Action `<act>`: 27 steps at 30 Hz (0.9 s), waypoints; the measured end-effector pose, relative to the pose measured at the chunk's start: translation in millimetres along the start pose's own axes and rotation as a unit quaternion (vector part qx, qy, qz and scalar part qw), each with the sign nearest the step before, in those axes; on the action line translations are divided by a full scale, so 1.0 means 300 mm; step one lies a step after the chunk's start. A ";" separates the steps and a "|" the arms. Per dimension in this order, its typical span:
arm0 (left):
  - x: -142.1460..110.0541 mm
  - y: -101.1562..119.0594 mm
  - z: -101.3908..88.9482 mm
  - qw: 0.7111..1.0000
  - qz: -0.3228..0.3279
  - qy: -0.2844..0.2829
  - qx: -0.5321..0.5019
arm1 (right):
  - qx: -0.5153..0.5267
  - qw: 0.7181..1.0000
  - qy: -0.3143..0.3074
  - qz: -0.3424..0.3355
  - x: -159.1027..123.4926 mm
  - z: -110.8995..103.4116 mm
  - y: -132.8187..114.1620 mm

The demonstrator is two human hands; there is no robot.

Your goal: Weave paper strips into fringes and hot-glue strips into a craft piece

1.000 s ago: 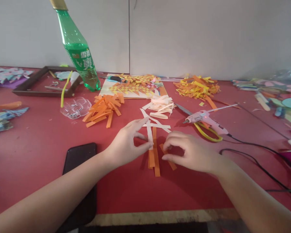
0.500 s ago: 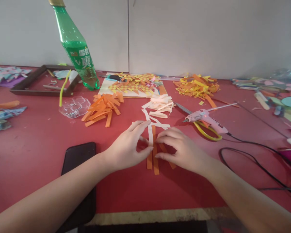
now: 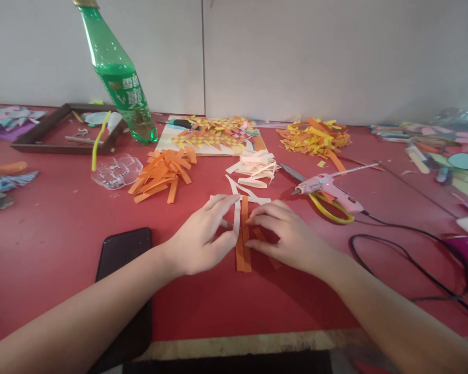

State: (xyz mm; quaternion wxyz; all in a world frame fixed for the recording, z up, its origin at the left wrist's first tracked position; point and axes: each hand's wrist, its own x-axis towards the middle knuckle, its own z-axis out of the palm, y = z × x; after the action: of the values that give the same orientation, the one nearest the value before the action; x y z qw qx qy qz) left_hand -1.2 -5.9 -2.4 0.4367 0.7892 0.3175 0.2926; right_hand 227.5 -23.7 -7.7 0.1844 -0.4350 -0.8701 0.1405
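My left hand (image 3: 206, 236) curves around the left edge of a white paper strip (image 3: 236, 215), fingertips at its upper part and thumb near its lower end. Beside and below it, two orange paper strips lie side by side, their lower ends about level. My right hand (image 3: 286, 231) has its fingertips and thumb on the edge of the right-hand orange strip (image 3: 246, 257). Under the right hand lies another orange strip (image 3: 273, 258), partly hidden. More white strips (image 3: 253, 195) cross just beyond the fingers.
Piles of orange strips (image 3: 164, 174), pale strips (image 3: 255, 167) and yellow-orange scraps (image 3: 314, 137) lie farther back. A pink glue gun (image 3: 327, 188) rests over yellow-handled scissors (image 3: 329, 212), its cord trailing right. A phone (image 3: 125, 280) lies under my left forearm; a green bottle (image 3: 125, 93) stands behind.
My right hand has moved left from the loose orange strip onto the middle one. That strip has shifted up, level with its neighbour. The left hand stays at the white strip.
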 end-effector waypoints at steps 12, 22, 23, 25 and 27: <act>-0.005 -0.003 0.002 1.000 -0.001 -0.002 0.010 | -0.005 1.000 0.005 -0.004 0.000 0.004 0.003; -0.001 -0.002 0.003 1.000 0.005 -0.004 0.009 | -0.006 1.000 0.004 -0.007 0.002 0.009 0.000; -0.001 -0.003 0.003 1.000 0.006 -0.004 0.010 | -0.005 1.000 0.005 -0.007 0.001 0.010 0.001; -0.001 -0.005 0.002 1.000 0.007 -0.005 0.014 | -0.004 1.000 0.006 -0.007 0.000 0.011 0.003; -0.001 -0.005 0.001 1.000 0.006 -0.006 0.017 | -0.003 1.000 0.005 -0.005 0.000 0.012 0.004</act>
State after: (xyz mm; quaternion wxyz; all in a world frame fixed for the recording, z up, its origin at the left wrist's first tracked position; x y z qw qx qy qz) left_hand -1.6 -5.6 -4.0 0.4228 0.8003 0.3151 0.2853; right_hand 226.9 -23.4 -11.5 0.1887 -0.4315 -0.8718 0.1350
